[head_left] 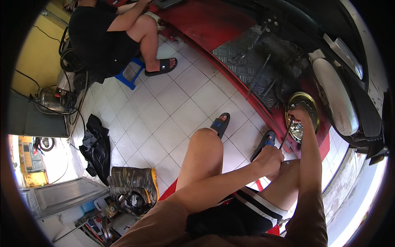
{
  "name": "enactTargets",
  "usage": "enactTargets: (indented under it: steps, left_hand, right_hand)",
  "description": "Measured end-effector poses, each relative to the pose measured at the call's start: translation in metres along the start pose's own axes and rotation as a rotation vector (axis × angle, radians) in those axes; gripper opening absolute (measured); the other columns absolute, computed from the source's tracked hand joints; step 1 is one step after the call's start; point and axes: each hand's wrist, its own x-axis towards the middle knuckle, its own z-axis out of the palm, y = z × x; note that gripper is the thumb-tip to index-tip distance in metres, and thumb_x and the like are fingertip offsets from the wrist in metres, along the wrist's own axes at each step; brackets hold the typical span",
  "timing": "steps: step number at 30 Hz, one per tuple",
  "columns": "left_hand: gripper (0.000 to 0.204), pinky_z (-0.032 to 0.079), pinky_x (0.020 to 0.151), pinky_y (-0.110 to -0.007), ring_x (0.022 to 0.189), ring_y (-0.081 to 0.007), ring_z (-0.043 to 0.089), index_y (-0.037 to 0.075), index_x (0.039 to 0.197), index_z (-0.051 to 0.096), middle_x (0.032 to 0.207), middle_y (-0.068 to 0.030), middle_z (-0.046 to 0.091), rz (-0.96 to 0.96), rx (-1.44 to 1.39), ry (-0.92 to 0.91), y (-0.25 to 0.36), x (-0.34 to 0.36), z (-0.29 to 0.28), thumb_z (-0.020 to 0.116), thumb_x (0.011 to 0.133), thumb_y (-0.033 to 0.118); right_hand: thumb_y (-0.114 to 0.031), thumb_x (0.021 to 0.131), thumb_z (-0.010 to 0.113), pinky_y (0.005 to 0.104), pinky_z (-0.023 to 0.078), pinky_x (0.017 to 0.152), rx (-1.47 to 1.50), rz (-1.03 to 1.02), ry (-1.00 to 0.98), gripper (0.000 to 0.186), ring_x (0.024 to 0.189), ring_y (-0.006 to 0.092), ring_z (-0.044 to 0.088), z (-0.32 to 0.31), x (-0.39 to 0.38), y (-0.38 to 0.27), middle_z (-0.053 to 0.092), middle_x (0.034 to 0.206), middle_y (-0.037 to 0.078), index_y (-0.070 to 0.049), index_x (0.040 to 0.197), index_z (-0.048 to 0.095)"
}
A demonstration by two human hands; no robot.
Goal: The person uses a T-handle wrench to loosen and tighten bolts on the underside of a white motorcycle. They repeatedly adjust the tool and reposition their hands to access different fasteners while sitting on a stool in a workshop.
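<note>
Rod [285, 138], thin and of metal look, stands slanting between the two hands, and I judge the work with it is under way, not finished. The left hand [269, 161] is closed around its lower end; the right hand [300, 114] has its fingers bent narrow and seems to hold the upper end. The round tray [304, 100] lies just under and beyond the right hand, by the red platform [197, 18]. What look like small shiny pieces [295, 132] lie in it, on the near side of that hand; if they are loose parts, I suppose handling them is left. Which steps are already done, I cannot confirm from my remote place. Both ends of the rod are hard to make out; the right hand hides part of the tray, and dark bars [258, 74] left of it melt into shadow.
</note>
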Motion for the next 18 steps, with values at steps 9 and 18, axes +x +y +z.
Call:
enactTargets:
  steps: [9, 18]
  left_hand:
    - [0.011, 0.049, 0.067, -0.043, 0.07, -0.0336, 0.063, 0.004, 0.066, 0.066, 0.067, -0.0154, 0.063, 0.05, 0.023, 0.086, -0.005, 0.002, -0.003, 0.064, 0.07, 0.014]
    - [0.006, 0.047, 0.065, -0.044, 0.067, -0.0355, 0.061, 0.005, 0.065, 0.062, 0.062, -0.0158, 0.06, 0.065, -0.015, 0.16, -0.009, 0.003, 0.0, 0.063, 0.067, 0.011]
  right_hand:
    - [-0.017, 0.083, 0.066, 0.0283, 0.054, 0.048, 0.119, -0.051, -0.022, 0.02, 0.061, 0.0163, 0.065, -0.006, 0.005, -0.001, 0.066, 0.076, 0.009, 0.003, 0.086, 0.067]
    - [-0.015, 0.088, 0.059, 0.031, 0.058, 0.054, 0.295, -0.027, 0.315, 0.019, 0.061, 0.0192, 0.066, -0.014, 0.0, -0.009, 0.064, 0.075, 0.01, 0.001, 0.098, 0.061]
